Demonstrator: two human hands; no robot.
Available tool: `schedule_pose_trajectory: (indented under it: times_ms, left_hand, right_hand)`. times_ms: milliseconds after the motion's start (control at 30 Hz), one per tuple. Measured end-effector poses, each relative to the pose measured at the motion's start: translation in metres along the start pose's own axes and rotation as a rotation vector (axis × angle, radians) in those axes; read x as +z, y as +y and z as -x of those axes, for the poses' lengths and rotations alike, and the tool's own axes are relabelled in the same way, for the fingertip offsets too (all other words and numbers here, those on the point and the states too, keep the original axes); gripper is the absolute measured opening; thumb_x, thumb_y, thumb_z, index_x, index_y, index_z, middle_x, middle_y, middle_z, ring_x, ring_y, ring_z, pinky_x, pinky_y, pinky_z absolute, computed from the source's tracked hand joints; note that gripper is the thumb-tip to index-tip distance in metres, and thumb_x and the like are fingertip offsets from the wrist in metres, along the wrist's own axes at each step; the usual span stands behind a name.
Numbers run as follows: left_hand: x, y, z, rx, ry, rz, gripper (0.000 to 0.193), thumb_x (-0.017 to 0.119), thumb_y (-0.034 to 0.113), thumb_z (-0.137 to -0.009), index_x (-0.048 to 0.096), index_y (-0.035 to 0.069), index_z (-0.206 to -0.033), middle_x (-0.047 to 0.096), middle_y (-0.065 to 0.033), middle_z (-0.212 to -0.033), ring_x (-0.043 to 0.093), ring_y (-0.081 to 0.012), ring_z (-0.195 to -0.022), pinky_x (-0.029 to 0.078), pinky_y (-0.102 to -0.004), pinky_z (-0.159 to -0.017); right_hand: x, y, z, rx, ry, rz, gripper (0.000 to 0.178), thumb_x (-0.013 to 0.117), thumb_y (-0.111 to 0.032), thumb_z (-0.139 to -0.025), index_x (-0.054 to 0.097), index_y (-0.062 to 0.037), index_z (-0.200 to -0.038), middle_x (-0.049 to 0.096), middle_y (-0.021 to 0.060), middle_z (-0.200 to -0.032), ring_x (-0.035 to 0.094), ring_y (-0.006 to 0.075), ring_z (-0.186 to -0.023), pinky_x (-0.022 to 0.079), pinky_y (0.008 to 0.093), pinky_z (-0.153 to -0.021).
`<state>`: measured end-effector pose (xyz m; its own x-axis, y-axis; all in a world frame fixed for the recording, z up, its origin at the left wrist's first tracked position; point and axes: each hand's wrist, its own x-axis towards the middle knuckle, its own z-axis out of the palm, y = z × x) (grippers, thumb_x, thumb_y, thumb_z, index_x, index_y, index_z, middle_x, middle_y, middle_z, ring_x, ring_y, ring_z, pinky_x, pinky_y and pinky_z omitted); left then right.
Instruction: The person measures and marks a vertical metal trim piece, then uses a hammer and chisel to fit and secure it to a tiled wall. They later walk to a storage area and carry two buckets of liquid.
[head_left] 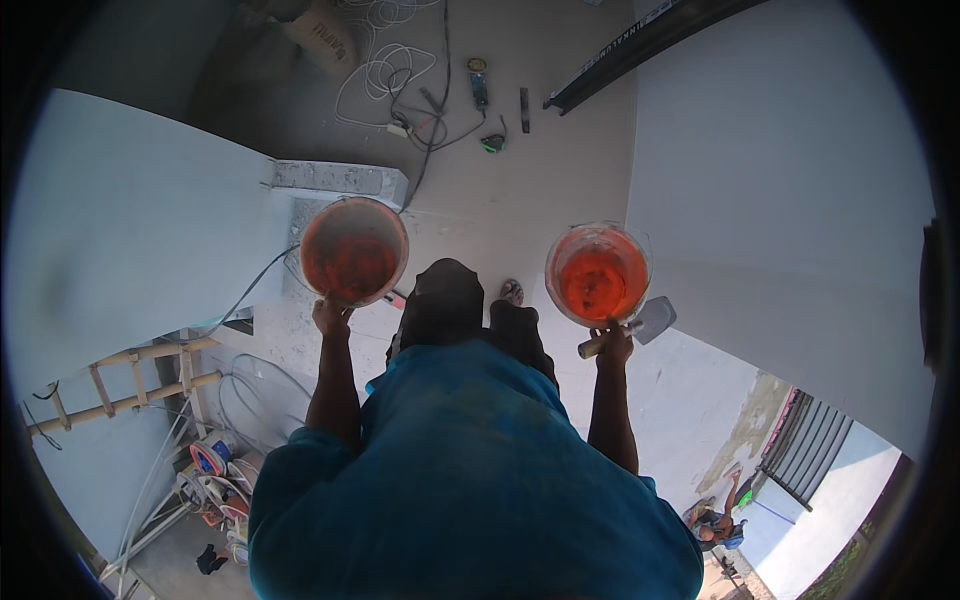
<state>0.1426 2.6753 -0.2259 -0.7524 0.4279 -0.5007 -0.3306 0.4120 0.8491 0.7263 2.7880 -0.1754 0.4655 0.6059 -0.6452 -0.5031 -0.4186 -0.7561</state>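
My left hand [332,316] is closed on the near rim of an orange-red bucket [350,262], whose inner wall is smeared with grey. Out to the right, my right hand [615,347] grips the rim of a second orange-red bucket [598,283] with a pale crusted edge. The same hand also holds a trowel [654,320]; its wooden handle points left and its grey blade sticks out to the right. Both buckets are tipped so that I look into them, and no load shows inside. Between them one of my feet is in sight.
An angle grinder [479,88], a flat dark bar [525,110] and tangled cables [385,75] lie on the floor ahead. A low wall end [340,180] juts in at left. A wooden ladder [120,405] and piled buckets [215,470] are behind left; another person [718,528] is behind right.
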Motion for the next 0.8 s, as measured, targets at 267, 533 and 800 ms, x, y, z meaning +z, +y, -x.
schedule_pose_trajectory:
  times_ms: [267, 533, 800]
  left_hand:
    - [0.106, 0.061, -0.047, -0.194, 0.175, 0.380, 0.041, 0.067, 0.026, -0.084, 0.050, 0.001, -0.112, 0.058, -0.0177, -0.110, 0.061, -0.0326, -0.102, 0.051, -0.0508, -0.090]
    - [0.171, 0.156, -0.146, -0.182, 0.269, 0.374, 0.035, 0.068, 0.029, -0.085, 0.048, 0.005, -0.102, 0.060, -0.0138, -0.095, 0.063, -0.0280, -0.092, 0.054, -0.0504, -0.086]
    - [0.190, 0.226, -0.191, -0.124, 0.408, 0.481, 0.032, 0.067, 0.026, -0.085, 0.049, 0.006, -0.103, 0.062, -0.0122, -0.101, 0.064, -0.0265, -0.097, 0.054, -0.0493, -0.085]
  right_hand:
    - [0.295, -0.115, -0.078, -0.045, -0.429, 0.286, 0.061, 0.072, -0.012, -0.087, 0.041, -0.0071, -0.139, 0.053, 0.0102, -0.127, 0.058, 0.0269, -0.115, 0.057, 0.0498, -0.092]
    - [0.509, -0.140, -0.131, -0.006, -0.469, 0.246, 0.054, 0.068, -0.008, -0.090, 0.043, -0.0110, -0.138, 0.051, 0.0086, -0.133, 0.055, 0.0287, -0.120, 0.051, 0.0532, -0.099]
    - [0.608, -0.138, -0.198, 0.099, -0.414, 0.225, 0.055, 0.069, -0.012, -0.090, 0.043, -0.0092, -0.138, 0.051, 0.0098, -0.133, 0.054, 0.0275, -0.121, 0.050, 0.0506, -0.099]
